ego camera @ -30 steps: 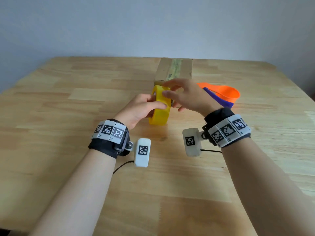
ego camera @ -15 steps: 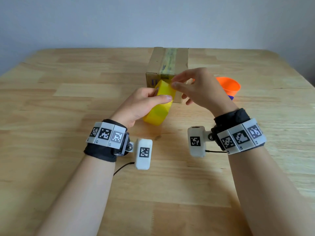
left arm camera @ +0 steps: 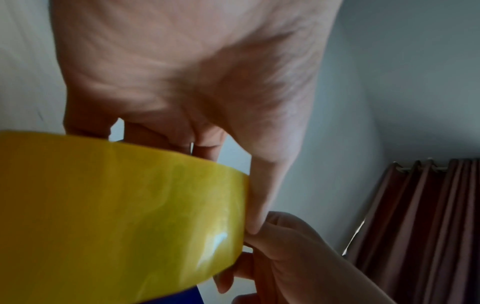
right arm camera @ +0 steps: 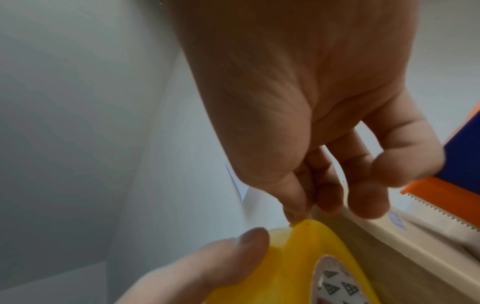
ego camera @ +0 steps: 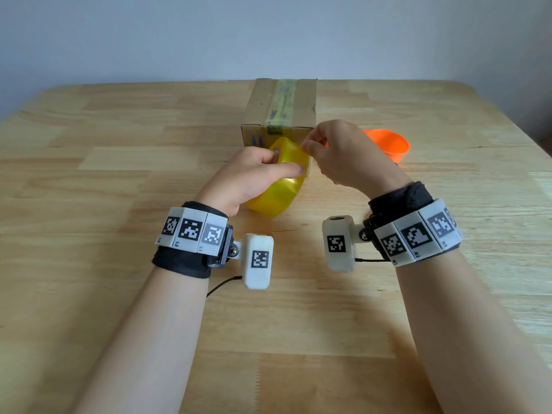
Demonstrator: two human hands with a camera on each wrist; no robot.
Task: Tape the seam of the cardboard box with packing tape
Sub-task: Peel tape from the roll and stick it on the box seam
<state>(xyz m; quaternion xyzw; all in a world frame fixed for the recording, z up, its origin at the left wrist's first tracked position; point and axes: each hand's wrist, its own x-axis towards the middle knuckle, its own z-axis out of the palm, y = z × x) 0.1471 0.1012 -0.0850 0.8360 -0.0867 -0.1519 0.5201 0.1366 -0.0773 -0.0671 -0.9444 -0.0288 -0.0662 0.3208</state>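
Nearest me, above the middle of the pale wooden table (ego camera: 119, 294), my left hand (ego camera: 251, 177) grips the roll of glossy yellow packing tape (ego camera: 277, 198) — thumb laid across its outer face, fingers curled over the far side of the ring — and holds it lifted and tilted off the wood. From the left wrist view the yellow band fills the lower left, with my thumb running down its edge.

Just beyond, my right hand (ego camera: 343, 156) has come in from the right side, its thumb and forefinger pressed together on the tape's free end (right arm camera: 298, 224) at the top of the roll; a small peak of yellow film is raised there, so the end looks started but hardly drawn out.

Behind both hands, toward the table's far edge, stands the brown cardboard box (ego camera: 260, 109), closed, with a strip of pale greenish tape (ego camera: 283, 100) already running along its top seam and down the near face. Just to its right lies the orange plastic tape cutter (ego camera: 388, 144) with a toothed edge, a blue part against it.

I judge the step in hand is freeing the tape's end. Next I should pull a length out while the left hand lets the roll turn, keeping the film flat — it could fold onto itself — then carry it to the box's seam.
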